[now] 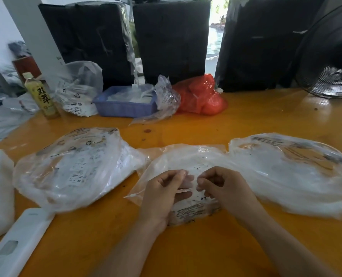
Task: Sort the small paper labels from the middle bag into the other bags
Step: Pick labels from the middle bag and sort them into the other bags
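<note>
Nearest us, both hands work at the middle bag (pixel 188 162), our landmark from here on. Left hand (pixel 164 193) sits at its near-left edge, fingers curled, thumb and forefinger pinched; right hand (pixel 222 185) at its near-right, also pinched. Something thin and pale sits between the two pinches, prob. a small paper label or a fold of plastic; we can't tell which. The labels (pixel 194 198) show as pale slips w/ print inside the bag, under the hands.

Risks, as we judge them: the slips are light and the film is slippery, so we could lift two at once or drop one on the table (pixel 186 246). Print is tiny, so a misread puts a label in the wrong bag. The fan (pixel 330 56), far right beyond the middle bag, could scatter loose slips if running.

Room: bare table near side of the middle bag. Left bag (pixel 76 166) lies just beside it, right bag (pixel 294 170) touches or overlaps it, so both reaches are short. Beyond it a clear strip, then a blue basket (pixel 124 108) and red bag (pixel 200 96).
</note>
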### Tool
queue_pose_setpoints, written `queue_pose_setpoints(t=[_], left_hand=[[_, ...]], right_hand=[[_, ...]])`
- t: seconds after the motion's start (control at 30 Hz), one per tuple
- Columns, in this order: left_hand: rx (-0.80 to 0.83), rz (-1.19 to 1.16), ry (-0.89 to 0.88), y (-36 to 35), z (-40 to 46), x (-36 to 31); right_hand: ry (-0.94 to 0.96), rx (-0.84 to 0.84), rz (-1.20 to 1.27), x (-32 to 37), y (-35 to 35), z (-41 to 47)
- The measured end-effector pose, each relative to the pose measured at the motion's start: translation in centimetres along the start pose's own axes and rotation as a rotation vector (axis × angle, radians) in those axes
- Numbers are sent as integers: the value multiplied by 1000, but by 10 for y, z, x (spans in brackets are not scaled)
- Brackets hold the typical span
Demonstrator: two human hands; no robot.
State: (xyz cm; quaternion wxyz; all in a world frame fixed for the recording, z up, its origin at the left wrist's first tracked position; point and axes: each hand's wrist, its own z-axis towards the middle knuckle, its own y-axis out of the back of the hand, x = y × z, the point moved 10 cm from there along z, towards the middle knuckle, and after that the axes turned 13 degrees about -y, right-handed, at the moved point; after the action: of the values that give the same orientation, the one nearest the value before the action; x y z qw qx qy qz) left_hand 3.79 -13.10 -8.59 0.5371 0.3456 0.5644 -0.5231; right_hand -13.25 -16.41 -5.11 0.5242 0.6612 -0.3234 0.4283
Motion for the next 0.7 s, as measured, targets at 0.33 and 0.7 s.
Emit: queue_pose_setpoints(t=[0.33, 0.7], left_hand=[[90, 226, -130, 0, 1, -10], [126, 341, -180, -6, -4, -20]], right_hand=[[32, -79, -65, 9, 11, -2], [32, -83, 113, 11, 17, -3]])
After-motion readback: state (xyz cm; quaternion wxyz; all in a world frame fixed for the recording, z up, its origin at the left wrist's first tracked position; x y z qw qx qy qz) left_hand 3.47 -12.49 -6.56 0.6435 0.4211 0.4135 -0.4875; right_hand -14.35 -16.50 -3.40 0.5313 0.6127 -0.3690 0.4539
